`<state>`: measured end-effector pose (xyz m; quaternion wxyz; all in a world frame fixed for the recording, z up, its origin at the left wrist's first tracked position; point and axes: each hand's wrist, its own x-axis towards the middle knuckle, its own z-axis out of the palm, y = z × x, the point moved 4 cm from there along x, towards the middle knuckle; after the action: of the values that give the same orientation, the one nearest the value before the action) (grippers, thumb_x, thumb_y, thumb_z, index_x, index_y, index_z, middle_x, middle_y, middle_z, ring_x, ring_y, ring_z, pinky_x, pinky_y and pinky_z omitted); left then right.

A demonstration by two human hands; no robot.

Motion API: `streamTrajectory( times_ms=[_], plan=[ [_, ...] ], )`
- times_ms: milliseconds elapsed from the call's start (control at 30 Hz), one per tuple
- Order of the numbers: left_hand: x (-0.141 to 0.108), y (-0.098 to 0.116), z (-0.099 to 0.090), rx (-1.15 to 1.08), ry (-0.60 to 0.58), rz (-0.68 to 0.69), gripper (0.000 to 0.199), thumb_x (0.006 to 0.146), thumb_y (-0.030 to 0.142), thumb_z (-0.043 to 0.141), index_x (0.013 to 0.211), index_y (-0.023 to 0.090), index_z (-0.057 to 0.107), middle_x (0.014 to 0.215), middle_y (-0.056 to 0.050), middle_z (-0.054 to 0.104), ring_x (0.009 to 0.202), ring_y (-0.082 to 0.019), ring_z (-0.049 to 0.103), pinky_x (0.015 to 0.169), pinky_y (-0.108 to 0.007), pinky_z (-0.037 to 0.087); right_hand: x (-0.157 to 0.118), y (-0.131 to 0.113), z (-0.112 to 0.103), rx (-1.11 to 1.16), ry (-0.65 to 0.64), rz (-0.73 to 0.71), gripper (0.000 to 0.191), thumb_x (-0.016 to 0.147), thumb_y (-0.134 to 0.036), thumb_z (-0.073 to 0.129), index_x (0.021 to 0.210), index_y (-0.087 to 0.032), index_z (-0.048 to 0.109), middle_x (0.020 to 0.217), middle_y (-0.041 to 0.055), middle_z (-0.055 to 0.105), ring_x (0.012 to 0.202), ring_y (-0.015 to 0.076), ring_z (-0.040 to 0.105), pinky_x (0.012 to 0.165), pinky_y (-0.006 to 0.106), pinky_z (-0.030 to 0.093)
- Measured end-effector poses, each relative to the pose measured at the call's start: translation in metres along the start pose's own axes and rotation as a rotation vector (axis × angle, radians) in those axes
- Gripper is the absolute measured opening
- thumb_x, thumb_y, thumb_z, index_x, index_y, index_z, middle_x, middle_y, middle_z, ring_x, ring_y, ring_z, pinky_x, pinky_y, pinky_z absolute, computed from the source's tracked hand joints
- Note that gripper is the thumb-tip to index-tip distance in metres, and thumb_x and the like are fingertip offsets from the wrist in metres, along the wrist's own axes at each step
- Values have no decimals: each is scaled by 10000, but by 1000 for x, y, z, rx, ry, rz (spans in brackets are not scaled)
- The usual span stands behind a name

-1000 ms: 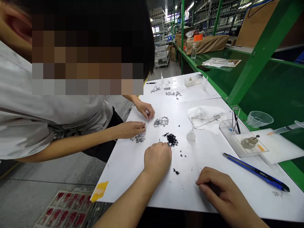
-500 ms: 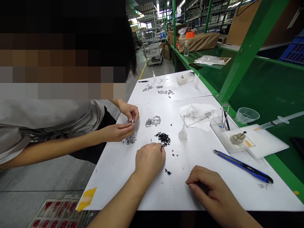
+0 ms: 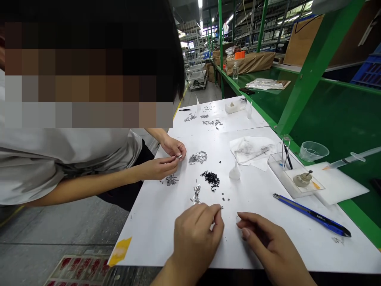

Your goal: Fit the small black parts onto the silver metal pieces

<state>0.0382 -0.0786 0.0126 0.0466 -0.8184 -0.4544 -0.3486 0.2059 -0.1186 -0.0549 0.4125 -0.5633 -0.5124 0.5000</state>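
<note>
At the far left a co-worker in a grey shirt leans over the white table top [image 3: 154, 222], both hands [image 3: 166, 159] pinched together on one small silvery piece, with a little cluster of grey metal pieces [image 3: 171, 180] just beside them. Further right lies a larger heap of silvery metal parts [image 3: 198, 157], not yet worked through as far as can be judged. Near the middle, a small group of shiny assembled-looking pieces [image 3: 195, 194] sits close to the left hand [image 3: 195, 234], whose thumb and forefinger pinch a tiny dark pin [image 3: 220, 207]. The pile of small black plastic parts [image 3: 211, 179] beyond remains sizeable, so much appears left. The right hand [image 3: 264, 242] rests loosely curled, fingertips on the table; whether it holds anything cannot be told. A blue utility knife [image 3: 312, 214] lies to the right.
</note>
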Motion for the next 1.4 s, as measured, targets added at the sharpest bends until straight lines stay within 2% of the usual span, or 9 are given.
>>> streamTrajectory(
  times_ms=[200, 433, 567, 667, 833, 933, 1100, 1300, 1400],
  plan=[
    [-8, 28, 21, -217, 61, -137, 132, 829, 92, 584, 841, 180, 680, 589, 6, 597, 548, -133, 538, 525, -253, 414, 5, -11, 17, 520, 64, 204, 462, 766, -515, 724, 1089, -186, 701, 957, 95, 724, 843, 224, 675, 809, 357, 558],
    [-21, 52, 28, -277, 124, -39, 149, 807, 64, 591, 878, 159, 683, 614, -24, 612, 543, -141, 541, 503, -260, 420, -12, 2, 9, 843, 169, 381, 462, 596, -453, 869, 939, -166, 753, 857, 86, 714, 848, 254, 673, 760, 365, 561],
    [-22, 60, 29, -292, 61, -15, 227, 810, 76, 570, 985, 159, 688, 714, -57, 658, 606, -164, 587, 534, -276, 464, -17, 6, 1, 881, 174, 386, 353, 624, -397, 869, 860, -169, 742, 788, 46, 683, 722, 175, 637, 674, 289, 542],
    [-23, 59, 30, -430, -12, -80, 289, 817, 91, 544, 1059, 168, 683, 833, -82, 682, 658, -164, 621, 562, -273, 511, -18, 12, -8, 878, 133, 376, 271, 681, -379, 840, 813, -173, 722, 733, 16, 654, 635, 113, 578, 617, 232, 502],
    [-29, 51, 35, -727, -123, -187, 289, 796, 63, 593, 1033, 185, 706, 833, -52, 700, 665, -130, 643, 590, -227, 541, -20, 20, -18, 641, -29, 359, 270, 732, -394, 802, 858, -167, 727, 736, 24, 666, 623, 116, 574, 619, 248, 482],
    [-32, 49, 34, -723, -68, -130, 258, 794, 73, 631, 1000, 195, 726, 753, -35, 695, 657, -135, 644, 581, -223, 537, -23, 21, -17, 598, -89, 372, 303, 720, -427, 802, 830, -156, 725, 694, 27, 661, 615, 126, 580, 612, 260, 473],
    [-38, 47, 31, -715, -4, -60, 216, 800, 102, 647, 969, 222, 707, 722, -26, 690, 596, -137, 639, 512, -231, 544, -29, 15, -12, 630, -86, 410, 339, 677, -441, 828, 800, -159, 685, 638, 12, 650, 595, 125, 582, 605, 253, 456],
    [-49, 46, 24, -675, 59, -58, 470, 748, -7, 645, 1073, 333, 650, 742, -7, 691, 578, -131, 642, 483, -227, 575, -33, 5, -5, 649, -110, 373, 311, 694, -400, 828, 806, -158, 668, 646, 18, 671, 601, 129, 605, 613, 254, 461],
    [-54, 49, 21, -648, 103, -47, 554, 724, -16, 652, 1137, 353, 629, 757, -17, 703, 590, -151, 649, 471, -250, 584, -35, 4, -1, 662, -64, 342, 315, 691, -404, 829, 797, -155, 667, 627, 23, 675, 579, 129, 601, 597, 253, 456]
  ],
)
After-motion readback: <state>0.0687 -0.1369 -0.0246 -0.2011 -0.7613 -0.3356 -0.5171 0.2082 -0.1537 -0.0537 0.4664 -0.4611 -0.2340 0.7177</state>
